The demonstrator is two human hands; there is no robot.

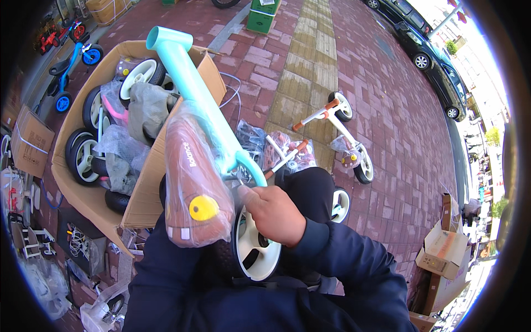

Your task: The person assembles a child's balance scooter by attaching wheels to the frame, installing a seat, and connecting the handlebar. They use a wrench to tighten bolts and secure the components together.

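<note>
Right hand point(274, 214) with fingers curled by the white-spoked wheel point(267, 263), hold unclear, left hand hidden, as the turquoise frame point(199, 91) slants before the carton's point(148, 191) right edge, white lettering point(188, 155) on the wrapped brown saddle point(185, 185)

Outdoors in bright daylight, red-brown brick paving point(398, 160) covers the ground, crossed by a yellow-tan paving strip point(307, 61) running away toward the top. A narrow grey stone band point(228, 26) lies slantwise to its left. A black sedan point(434, 69) and another dark car point(401, 12) stand parked at the upper right, near a grey road point(457, 155). Beyond, patches of green foliage point(492, 136) show amid washed-out glare. Brown cardboard cartons point(442, 253) are piled at the lower right, and a green carton point(262, 16) stands at the top
</note>
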